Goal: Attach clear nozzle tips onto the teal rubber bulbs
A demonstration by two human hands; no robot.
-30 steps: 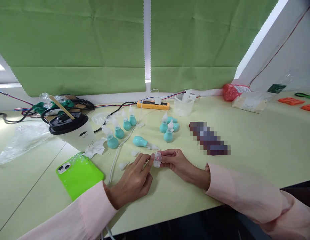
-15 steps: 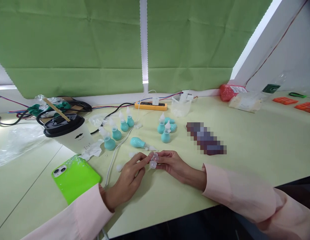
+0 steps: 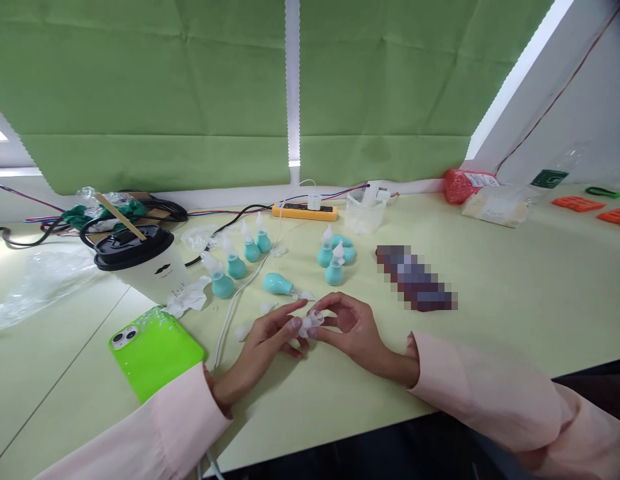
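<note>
Near the table's front edge my left hand and my right hand meet around a small clear plastic piece. The left thumb and fingers pinch its left side, while the right thumb and index finger grip its right side. Just beyond the hands lies a teal bulb with a clear tip. Several teal bulbs with white tips stand in a slanting row at the left. More teal bulbs are grouped behind the right hand, some upright and some lying. Small whitish tips lie beside the left hand.
A lidded paper cup and a green phone are at the left. A white cable crosses the table. Behind are an orange power strip and a clear tub; a blurred dark object lies at the right.
The clear piece has been turned between my hands, and its open end now faces up and right. My left fingers have shifted from its top to its left side.
</note>
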